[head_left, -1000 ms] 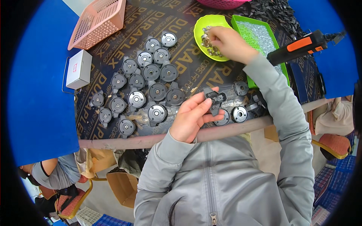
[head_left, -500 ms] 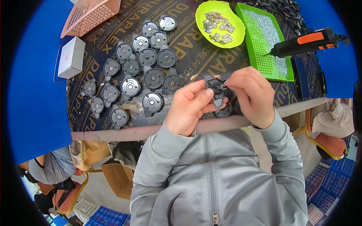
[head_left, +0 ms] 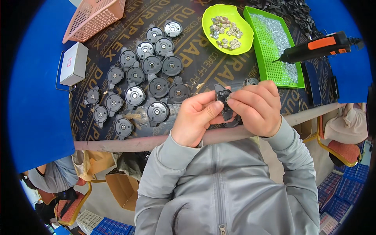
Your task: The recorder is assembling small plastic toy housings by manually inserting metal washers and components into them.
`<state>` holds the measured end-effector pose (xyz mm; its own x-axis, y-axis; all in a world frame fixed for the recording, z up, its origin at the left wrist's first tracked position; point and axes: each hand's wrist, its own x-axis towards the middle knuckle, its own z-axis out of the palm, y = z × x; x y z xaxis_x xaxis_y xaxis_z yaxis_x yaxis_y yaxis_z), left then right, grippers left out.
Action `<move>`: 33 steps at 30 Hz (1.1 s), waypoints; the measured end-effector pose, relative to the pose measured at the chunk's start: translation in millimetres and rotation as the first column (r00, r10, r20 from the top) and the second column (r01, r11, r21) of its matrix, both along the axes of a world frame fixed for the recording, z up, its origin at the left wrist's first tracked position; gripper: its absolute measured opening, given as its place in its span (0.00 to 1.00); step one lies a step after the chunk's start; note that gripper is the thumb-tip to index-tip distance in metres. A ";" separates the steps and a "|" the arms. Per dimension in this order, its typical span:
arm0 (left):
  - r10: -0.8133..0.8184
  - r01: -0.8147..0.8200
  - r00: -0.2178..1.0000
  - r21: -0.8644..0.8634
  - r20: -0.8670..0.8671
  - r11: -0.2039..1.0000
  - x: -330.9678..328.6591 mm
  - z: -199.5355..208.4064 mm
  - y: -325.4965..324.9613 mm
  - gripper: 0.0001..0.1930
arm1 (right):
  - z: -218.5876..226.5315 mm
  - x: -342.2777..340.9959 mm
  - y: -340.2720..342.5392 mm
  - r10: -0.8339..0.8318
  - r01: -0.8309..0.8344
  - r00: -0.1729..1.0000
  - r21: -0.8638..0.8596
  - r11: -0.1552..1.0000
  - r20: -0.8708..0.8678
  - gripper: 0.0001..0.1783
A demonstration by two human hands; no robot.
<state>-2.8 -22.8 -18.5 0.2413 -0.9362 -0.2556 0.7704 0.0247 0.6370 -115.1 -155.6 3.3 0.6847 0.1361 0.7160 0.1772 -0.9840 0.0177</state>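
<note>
My left hand [head_left: 197, 119] is closed round a small black plastic part [head_left: 222, 93] with a raised, angular end, the thumb lying across its face. From the other side my right hand [head_left: 256, 107] pinches at the middle of the part, thumb and forefinger together. Whatever sits between those right fingertips is too small and covered to make out. Partly hidden below the hands lies a round black piece [head_left: 233, 122], and another round piece [head_left: 251, 81] shows just beyond the right hand.
Several round black discs with tabs [head_left: 158, 87] lie left of my hands. Beyond stand a yellow-green bowl [head_left: 247, 24] of small metal pieces and a green tray [head_left: 270, 74] of small silvery pieces. An orange-and-black electric screwdriver [head_left: 317, 47] hangs over the tray. A pink basket [head_left: 94, 19] and white box [head_left: 74, 64] are far left.
My right hand has come down and left, bringing its fingertips onto the middle of the black part. The left hand keeps its hold, with the part turned slightly.
</note>
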 end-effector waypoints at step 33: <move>0.136 -0.131 0.989 -0.093 0.058 0.987 1.0 -0.3 -2.2 0.17 | -7.3 -41.4 15.4 0.028 0.107 0.959 0.456 0.883 -0.281 0.13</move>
